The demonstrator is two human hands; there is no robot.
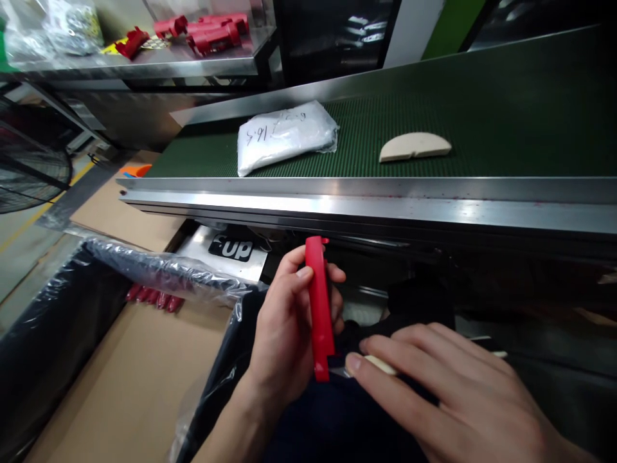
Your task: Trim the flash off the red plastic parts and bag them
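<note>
My left hand (282, 328) is closed round a long red plastic part (319, 308), holding it upright just below the conveyor's steel edge. My right hand (448, 386) is beside it, fingers curled over a slim pale tool (380, 365) whose tip points at the lower end of the red part. Dark cloth lies under both hands.
A green conveyor belt (506, 116) carries a white plastic bag (284, 135) with handwriting and a beige half-round piece (414, 146). A steel rail (366, 199) fronts it. At left, a cardboard box (130, 373) lined with black film holds red parts (154, 297). More red parts (207, 32) sit on a back shelf.
</note>
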